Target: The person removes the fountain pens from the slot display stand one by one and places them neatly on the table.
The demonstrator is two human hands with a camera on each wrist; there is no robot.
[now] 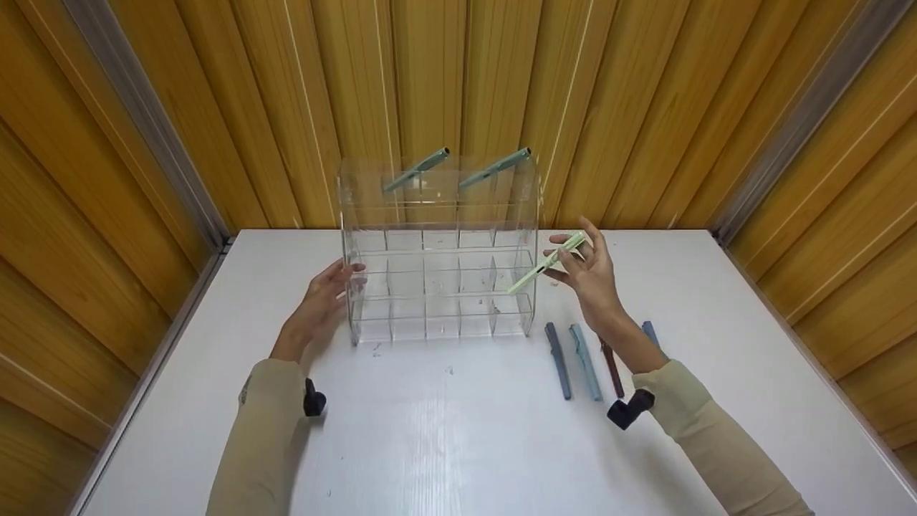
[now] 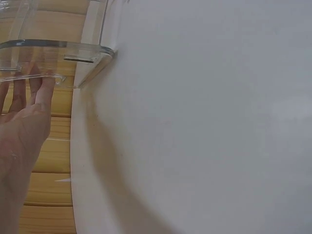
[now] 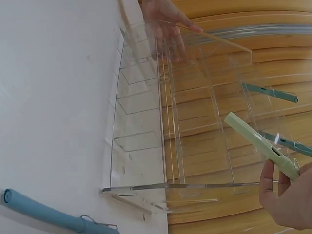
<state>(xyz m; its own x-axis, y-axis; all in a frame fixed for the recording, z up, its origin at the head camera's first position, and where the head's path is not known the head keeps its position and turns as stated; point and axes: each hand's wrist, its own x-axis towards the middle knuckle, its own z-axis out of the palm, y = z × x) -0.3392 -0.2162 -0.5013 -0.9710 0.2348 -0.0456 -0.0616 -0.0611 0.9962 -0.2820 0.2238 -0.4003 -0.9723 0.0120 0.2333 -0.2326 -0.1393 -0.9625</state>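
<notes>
A clear acrylic pen rack point(image 1: 440, 287) with divided tiers stands at the back of the white table. Straight fingers of my left hand point(image 1: 328, 290) touch its left side panel; in the left wrist view, the left hand point(image 2: 27, 122) shows partly through the clear plastic. Near the rack's right side, my right hand point(image 1: 591, 276) pinches a pale green pen point(image 1: 548, 263) between thumb and fingers. That pen point(image 3: 258, 141) slants, its free end pointing toward the rack. In the top tier lean two teal pens, one left point(image 1: 417, 170) and one right point(image 1: 496, 168).
Right of the rack lie a dark blue pen point(image 1: 558, 360), a light blue pen point(image 1: 586, 362), a dark red pen point(image 1: 611, 367) and another blue pen point(image 1: 649, 332), partly hidden by my right arm. Yellow wood-look panels point(image 1: 430, 86) enclose the table point(image 1: 430, 430).
</notes>
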